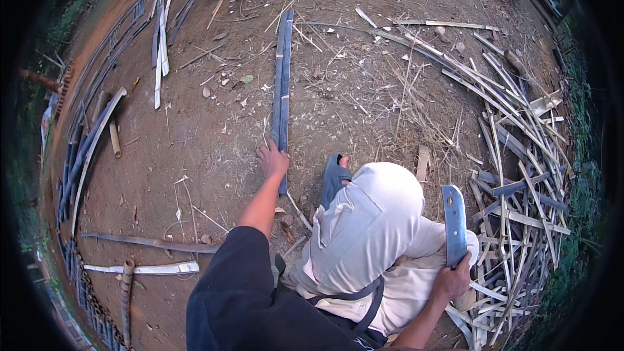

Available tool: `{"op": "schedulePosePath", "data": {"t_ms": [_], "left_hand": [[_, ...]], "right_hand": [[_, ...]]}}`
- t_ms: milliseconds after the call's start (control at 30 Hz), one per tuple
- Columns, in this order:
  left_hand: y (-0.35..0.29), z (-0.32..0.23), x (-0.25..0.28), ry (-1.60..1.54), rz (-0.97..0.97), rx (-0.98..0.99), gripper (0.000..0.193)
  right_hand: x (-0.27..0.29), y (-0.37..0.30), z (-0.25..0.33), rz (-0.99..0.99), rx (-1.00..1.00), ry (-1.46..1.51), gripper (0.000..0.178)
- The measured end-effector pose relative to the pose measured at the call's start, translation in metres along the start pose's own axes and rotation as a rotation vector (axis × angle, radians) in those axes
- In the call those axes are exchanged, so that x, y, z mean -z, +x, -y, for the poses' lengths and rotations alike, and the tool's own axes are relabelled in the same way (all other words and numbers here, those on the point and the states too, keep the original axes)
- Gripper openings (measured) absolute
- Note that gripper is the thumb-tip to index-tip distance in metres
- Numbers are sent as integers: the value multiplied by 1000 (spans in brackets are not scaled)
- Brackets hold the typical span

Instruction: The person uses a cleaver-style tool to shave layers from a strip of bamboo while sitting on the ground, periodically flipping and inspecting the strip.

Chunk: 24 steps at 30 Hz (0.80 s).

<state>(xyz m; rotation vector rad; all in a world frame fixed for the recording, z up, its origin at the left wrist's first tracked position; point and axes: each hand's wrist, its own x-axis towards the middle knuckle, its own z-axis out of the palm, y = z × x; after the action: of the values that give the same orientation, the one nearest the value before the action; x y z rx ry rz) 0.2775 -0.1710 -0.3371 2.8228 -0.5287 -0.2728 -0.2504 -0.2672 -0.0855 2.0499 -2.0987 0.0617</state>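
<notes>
Two long dark split bamboo strips (285, 81) lie side by side on the ground in front of me, running away from me. My left hand (272, 158) is closed around the near part of the left strip, and its fingertips are partly hidden. Beside my raised knee, my right hand (453, 279) grips a broad-bladed machete (454, 224). Its blade points up and away, apart from the bamboo. The handle is mostly covered by the fingers.
A large heap of split bamboo pieces (520, 201) spreads along the right side. More strips (164, 32) lie at the far left, and dark bamboo lengths (81, 162) line the left edge. My sandalled foot (335, 179) rests near the strips. Shavings litter the dirt.
</notes>
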Motion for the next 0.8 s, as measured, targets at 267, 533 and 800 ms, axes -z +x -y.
{"op": "schedulePosePath", "data": {"t_ms": [267,533,800], "left_hand": [[-136,22,42,-324,104,-162,25],[-192,22,114,-683,225,-34,25],[-186,53,152,-1394,420,594,71]], "right_hand": [[-28,24,-19,-17,-180,443,46],[-119,33,-98,199,-417,363,35],[-147,-82,-109,235,-644,295,58]]}}
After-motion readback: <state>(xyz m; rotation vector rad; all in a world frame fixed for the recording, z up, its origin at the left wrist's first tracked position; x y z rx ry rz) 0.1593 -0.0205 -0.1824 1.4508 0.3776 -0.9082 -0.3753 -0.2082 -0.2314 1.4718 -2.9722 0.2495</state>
